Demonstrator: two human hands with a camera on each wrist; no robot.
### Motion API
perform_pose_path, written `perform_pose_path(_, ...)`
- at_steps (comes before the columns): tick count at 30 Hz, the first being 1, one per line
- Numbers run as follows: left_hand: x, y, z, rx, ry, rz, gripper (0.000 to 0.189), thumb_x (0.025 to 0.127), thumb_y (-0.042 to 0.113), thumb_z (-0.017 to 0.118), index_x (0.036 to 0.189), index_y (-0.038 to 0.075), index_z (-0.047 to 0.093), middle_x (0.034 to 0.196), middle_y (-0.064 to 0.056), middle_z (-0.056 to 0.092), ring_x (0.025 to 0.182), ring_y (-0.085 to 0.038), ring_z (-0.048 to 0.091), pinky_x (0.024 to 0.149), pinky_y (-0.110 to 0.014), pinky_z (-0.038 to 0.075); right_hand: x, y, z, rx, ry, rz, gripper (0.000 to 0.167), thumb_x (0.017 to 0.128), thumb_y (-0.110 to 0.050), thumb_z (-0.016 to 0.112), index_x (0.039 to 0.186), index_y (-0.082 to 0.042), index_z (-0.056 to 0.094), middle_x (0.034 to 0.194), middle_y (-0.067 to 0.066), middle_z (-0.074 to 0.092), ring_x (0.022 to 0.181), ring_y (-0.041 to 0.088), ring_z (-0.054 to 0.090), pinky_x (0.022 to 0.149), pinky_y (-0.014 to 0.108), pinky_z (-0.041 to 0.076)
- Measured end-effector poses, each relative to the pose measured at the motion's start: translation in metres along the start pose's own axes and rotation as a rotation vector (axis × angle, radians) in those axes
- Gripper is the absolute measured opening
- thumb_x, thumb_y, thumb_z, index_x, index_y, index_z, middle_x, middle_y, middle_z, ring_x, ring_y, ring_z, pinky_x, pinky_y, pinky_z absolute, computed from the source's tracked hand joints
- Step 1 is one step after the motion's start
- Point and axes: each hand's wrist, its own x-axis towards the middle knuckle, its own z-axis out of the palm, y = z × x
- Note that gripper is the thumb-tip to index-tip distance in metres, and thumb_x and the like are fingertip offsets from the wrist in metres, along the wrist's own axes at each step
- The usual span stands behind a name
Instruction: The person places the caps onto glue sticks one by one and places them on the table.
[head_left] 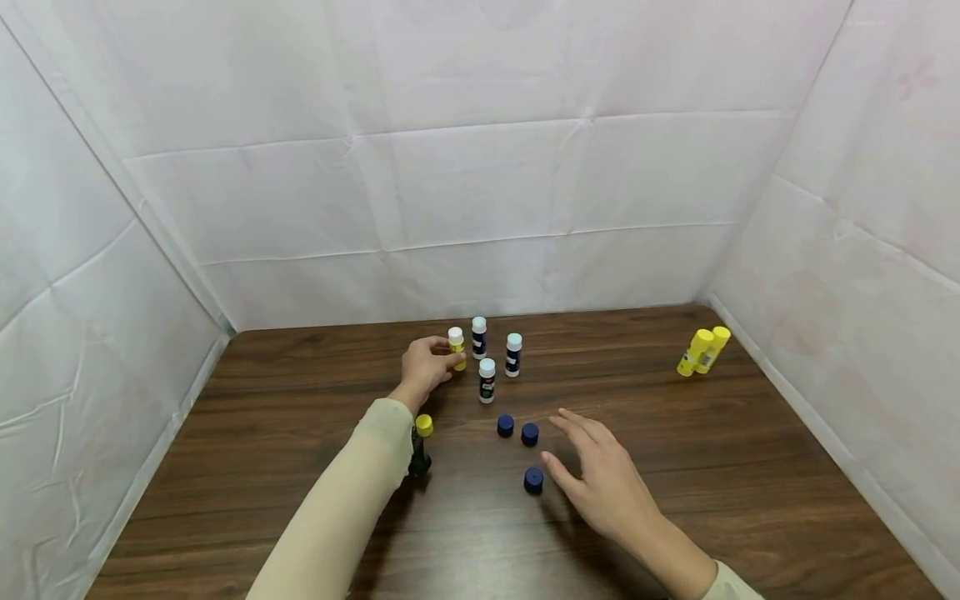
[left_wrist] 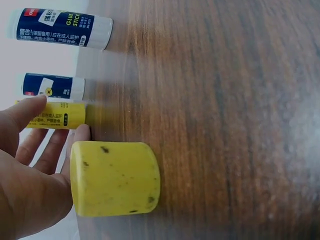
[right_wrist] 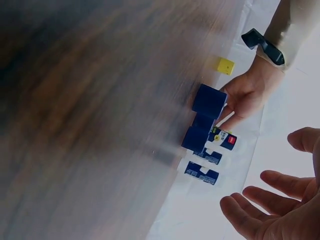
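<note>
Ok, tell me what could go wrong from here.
The left hand holds the yellow glue stick close beside an upright blue glue stick, so a sideways move might topple that one.

The left sleeve runs right by the loose yellow cap and could knock it.

The right hand hovers beside loose blue caps and may nudge one.

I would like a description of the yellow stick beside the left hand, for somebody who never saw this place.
On the brown table, look toward the white cloth wall at the back. There, at the left hand, stands a white-topped yellow stick. The white-topped neighbours have dark blue bodies, and the yellow pair far right has yellow tops.
</note>
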Motion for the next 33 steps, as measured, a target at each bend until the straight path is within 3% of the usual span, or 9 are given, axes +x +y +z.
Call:
perform_pose_path(8, 0.0, -0.002, -0.004, 0.0, 0.021, 0.026, 0.038, 0.091, 0.021, 0.079, 0.126, 0.011, 0.067, 0.127, -0.01, 0.064, 0.111, -0.027, 0.065, 0.08, -0.031, 0.061, 0.0, -0.003, 0.001, 0.011, -0.004, -0.001, 0.054, 0.098, -0.044, 0.065, 0.139, -0.01, 0.061, 0.147, 0.011, 0.055, 0.133, 0.032, 0.053, 0.105, 0.056, 0.047)
perform_pose_path(14, -0.002, -0.003, -0.007, -0.006, 0.052, 0.086, 0.038, 0.091, 0.022, 0.079, 0.126, 0.011, 0.067, 0.124, -0.009, 0.065, 0.106, -0.026, 0.066, 0.075, -0.029, 0.06, 0.002, -0.005, 0.002, 0.012, 0.001, -0.01, 0.053, 0.098, -0.044, 0.066, 0.139, -0.01, 0.061, 0.147, 0.01, 0.055, 0.133, 0.031, 0.053, 0.105, 0.055, 0.047)
perform_pose_path(22, -0.008, -0.004, -0.015, -0.029, 0.129, 0.199, 0.034, 0.092, 0.022, 0.078, 0.122, 0.011, 0.069, 0.116, -0.012, 0.067, 0.11, -0.028, 0.064, 0.092, -0.042, 0.056, 0.008, -0.008, 0.001, 0.01, 0.011, -0.033, 0.051, 0.098, -0.041, 0.067, 0.137, -0.01, 0.062, 0.146, 0.012, 0.055, 0.133, 0.034, 0.053, 0.107, 0.057, 0.045)
perform_pose_path(33, -0.02, -0.002, -0.027, -0.057, 0.155, 0.209, 0.034, 0.092, 0.023, 0.078, 0.122, 0.01, 0.069, 0.118, -0.011, 0.067, 0.109, -0.027, 0.065, 0.085, -0.039, 0.058, 0.021, -0.006, -0.002, 0.018, -0.004, -0.042, 0.052, 0.099, -0.038, 0.066, 0.142, -0.009, 0.058, 0.149, 0.013, 0.053, 0.134, 0.035, 0.052, 0.106, 0.058, 0.045)
